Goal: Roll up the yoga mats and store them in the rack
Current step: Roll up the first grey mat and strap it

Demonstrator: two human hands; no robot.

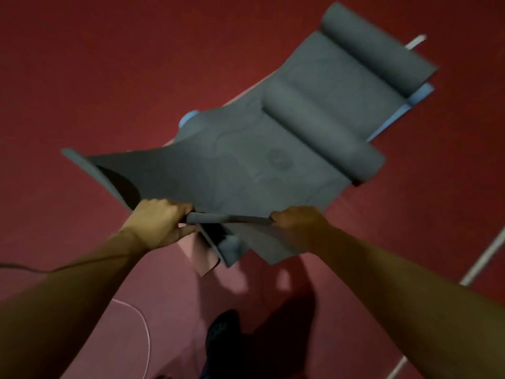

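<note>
Slippage looked the nearest danger: the dark grey foam yoga mat (246,165) was lifted by its near edge only, and that edge had begun to curl into a thin, loose roll between the two hands. If either grip eased, the roll would probably spring open. The mat's left corner flared up and sideways, so a roll started from here would likely run crooked and end up cone-shaped. Farther out, two thick humps of the same grey material lay across the mat; whether they were folds or separate rolled mats could not be told, but they would block or skew the rolling. A pale blue mat (418,98) and a pink mat (203,258) showed beneath the grey one and could be dragged along with it. No rack was in view.

The left hand (161,224) was closed over the left end of the curled edge, knuckles up, thumb underneath. The right hand (299,224) was clenched on the right end, its fingers hidden beneath the mat. Both forearms reached forward and down over the dark red carpeted floor (82,77), nearly straight and spread apart.
</note>
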